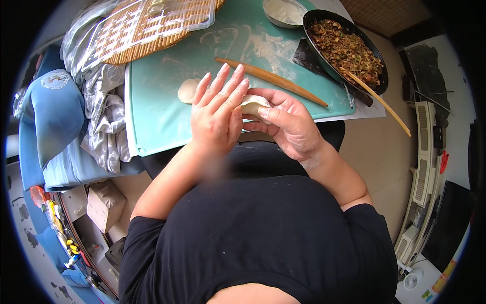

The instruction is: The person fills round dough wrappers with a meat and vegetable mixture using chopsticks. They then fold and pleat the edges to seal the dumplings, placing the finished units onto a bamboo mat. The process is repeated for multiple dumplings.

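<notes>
Over the near edge of the green mat, my right hand point(292, 121) pinches a folded dumpling point(256, 107) between thumb and fingers. The dumpling is pale dough, bent over into a half-round. Right beside it, my left hand point(217, 114) has its fingers stretched out, dusted with flour, its back toward the view. Whether the left palm touches the dough is hidden. A round dough wrapper point(189, 91) lies on the mat just left of my left fingers, and a wooden rolling pin point(278, 84) rests slantwise beyond both hands.
Far right stands a black pan point(313, 43) of chopped filling point(344, 48), with chopsticks point(385, 107) jutting off its near side. A metal bowl point(284, 12) holds white flour. A wicker tray point(147, 48) carries a clear plastic divided tray point(202, 24). The green mat point(157, 121) is streaked with flour.
</notes>
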{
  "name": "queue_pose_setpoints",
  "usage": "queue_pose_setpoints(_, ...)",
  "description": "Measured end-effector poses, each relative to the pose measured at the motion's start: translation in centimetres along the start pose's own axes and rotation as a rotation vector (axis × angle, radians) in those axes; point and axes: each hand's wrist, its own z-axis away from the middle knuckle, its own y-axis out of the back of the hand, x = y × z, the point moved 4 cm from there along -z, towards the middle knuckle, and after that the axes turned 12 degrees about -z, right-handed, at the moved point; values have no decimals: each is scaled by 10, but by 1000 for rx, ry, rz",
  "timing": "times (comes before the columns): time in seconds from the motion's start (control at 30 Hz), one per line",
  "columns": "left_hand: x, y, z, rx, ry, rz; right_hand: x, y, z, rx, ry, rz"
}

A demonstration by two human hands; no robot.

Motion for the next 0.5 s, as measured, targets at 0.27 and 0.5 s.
queue_pose_setpoints(0.27,-1,6,-7,48,16,188,-2,2,1,36,103,161)
queue_pose_setpoints(0.5,-2,12,-11,22,-91,78,-1,-2,2,53,75,201)
